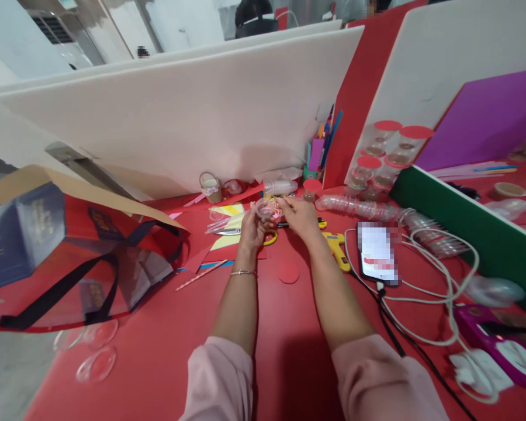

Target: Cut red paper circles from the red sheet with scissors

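Observation:
A small clear plastic cup is in my left hand, its fingers wrapped round the side. My right hand is closed in a pinch at the cup's right edge; what its fingertips hold, if anything, is too small to make out. Yellow-handled scissors lie partly hidden beneath the hands. A red paper circle rests on the table between my forearms. To the right of my right hand lies a yellow glue gun.
Stacked clear cups and a phone with looping white cables lie on the right. A large red bag fills the left. A pen holder stands by the white partition. Clear lids lie front left.

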`<act>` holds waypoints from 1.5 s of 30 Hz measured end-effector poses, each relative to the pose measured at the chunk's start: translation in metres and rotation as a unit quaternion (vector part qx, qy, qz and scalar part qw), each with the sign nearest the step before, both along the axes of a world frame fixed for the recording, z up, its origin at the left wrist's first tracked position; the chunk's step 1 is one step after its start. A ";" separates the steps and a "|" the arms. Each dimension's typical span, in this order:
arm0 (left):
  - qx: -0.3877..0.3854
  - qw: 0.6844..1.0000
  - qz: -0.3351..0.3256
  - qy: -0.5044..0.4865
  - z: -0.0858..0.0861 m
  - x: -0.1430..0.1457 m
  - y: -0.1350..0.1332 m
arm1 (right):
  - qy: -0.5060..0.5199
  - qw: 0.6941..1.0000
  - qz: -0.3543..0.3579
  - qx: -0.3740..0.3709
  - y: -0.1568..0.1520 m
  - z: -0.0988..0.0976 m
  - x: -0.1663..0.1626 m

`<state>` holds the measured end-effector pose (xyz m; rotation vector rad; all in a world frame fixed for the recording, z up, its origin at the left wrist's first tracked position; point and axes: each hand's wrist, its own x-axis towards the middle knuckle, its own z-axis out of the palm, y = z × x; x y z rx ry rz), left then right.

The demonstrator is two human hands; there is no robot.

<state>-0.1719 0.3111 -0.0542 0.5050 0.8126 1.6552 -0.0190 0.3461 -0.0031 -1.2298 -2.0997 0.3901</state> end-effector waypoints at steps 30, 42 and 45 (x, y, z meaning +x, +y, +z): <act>-0.106 0.608 0.324 0.717 0.002 -0.029 -0.013 | -0.136 0.989 -0.057 0.014 0.008 -0.032 0.000; 0.020 0.657 0.099 0.747 -0.017 0.034 0.024 | -0.148 0.987 -0.068 -0.006 0.010 -0.031 0.006; 0.040 0.689 0.095 0.718 -0.019 0.025 0.033 | -0.141 0.987 -0.075 -0.004 0.011 -0.033 0.006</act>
